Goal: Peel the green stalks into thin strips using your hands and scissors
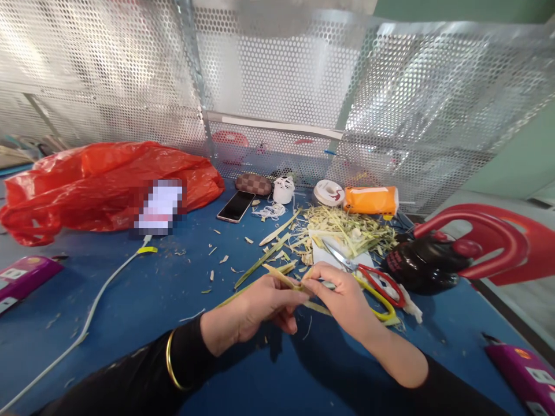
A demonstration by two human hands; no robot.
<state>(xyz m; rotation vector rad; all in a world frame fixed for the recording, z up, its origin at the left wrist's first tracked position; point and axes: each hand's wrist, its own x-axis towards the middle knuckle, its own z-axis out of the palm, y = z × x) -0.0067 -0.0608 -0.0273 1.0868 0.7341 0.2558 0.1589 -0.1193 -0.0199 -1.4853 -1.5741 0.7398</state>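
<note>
Close together over the front of the blue table, both my hands are closed on a pale yellow-green strip of dried leaf [280, 276]. My left hand [262, 303] pinches it between thumb and fingers, and a tapered end sticks out past the knuckles. From the other side, my right hand [338, 292] grips it with the fingertips; the exact pinch point is partly hidden. Just beyond my right hand lie scissors [379, 283] with red and yellow handles, blades on a white paper [321, 254]. Longer green strips [262, 260] rest on the table beyond my left hand.
A heap of plant shavings [351, 228] lies behind the scissors. Beyond it stand a tape roll [328, 193] and an orange packet [370, 200]. A dark kettle [427, 263] is at right. A phone [236, 207], white string [284, 190] and red plastic bag [99, 185] sit further back.
</note>
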